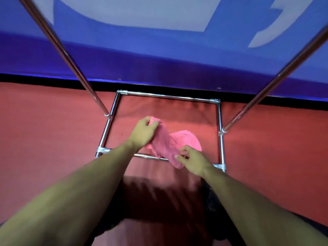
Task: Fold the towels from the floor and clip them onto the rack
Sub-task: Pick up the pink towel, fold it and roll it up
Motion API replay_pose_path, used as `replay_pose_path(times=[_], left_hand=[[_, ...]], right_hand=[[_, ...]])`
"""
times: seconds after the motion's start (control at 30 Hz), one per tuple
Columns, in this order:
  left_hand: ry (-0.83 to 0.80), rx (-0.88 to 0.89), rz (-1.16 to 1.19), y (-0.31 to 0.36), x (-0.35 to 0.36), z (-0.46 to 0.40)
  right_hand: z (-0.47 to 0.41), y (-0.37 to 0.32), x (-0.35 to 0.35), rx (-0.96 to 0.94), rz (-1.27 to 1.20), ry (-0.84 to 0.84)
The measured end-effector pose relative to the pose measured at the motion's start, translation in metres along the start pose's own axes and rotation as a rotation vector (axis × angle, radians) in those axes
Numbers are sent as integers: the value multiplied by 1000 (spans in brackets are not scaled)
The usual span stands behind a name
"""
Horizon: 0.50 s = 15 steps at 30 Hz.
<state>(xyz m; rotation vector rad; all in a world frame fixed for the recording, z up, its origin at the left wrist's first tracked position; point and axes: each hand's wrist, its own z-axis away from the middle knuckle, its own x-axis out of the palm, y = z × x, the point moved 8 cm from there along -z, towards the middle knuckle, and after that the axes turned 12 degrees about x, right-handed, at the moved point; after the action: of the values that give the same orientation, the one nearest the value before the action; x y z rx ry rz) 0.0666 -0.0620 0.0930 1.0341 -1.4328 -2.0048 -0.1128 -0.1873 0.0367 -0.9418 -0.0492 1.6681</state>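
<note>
Two bare hands hold a crumpled pink towel (165, 141) above the red floor (53, 139), over the front rail of the metal rack (220, 121) base. The left hand (142, 132) grips its far end, fingers curled. The right hand (193, 160) pinches its near edge.

Both arms outstretched downward, left hand (144, 130) and right hand (192, 160) each with fingers curled, pinching

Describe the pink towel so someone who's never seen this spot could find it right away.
Look at the red floor in front of the blue wall, inside the chrome rack base. The pink towel is bunched there, gripped by the left hand and pinched by the right hand. It is the only soft, bright pink thing among metal tubes.
</note>
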Motion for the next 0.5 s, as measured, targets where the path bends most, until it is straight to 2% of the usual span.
replay_pose_path(times=[0.1,0.2,0.4,0.5], left_hand=[[-115,189,-110,81,-3,13],[-198,330,-202,163,-9,35],[-394,522,-322,321,-31,105],[-412,626,-324,398,-45,144]], right_hand=[[47,-28,-49,-104,-202,39],[90,-52,-91,-197,-298,74],[175,-98,-147,-319,-243,107],[211,-120,-164,-382,-231,129]])
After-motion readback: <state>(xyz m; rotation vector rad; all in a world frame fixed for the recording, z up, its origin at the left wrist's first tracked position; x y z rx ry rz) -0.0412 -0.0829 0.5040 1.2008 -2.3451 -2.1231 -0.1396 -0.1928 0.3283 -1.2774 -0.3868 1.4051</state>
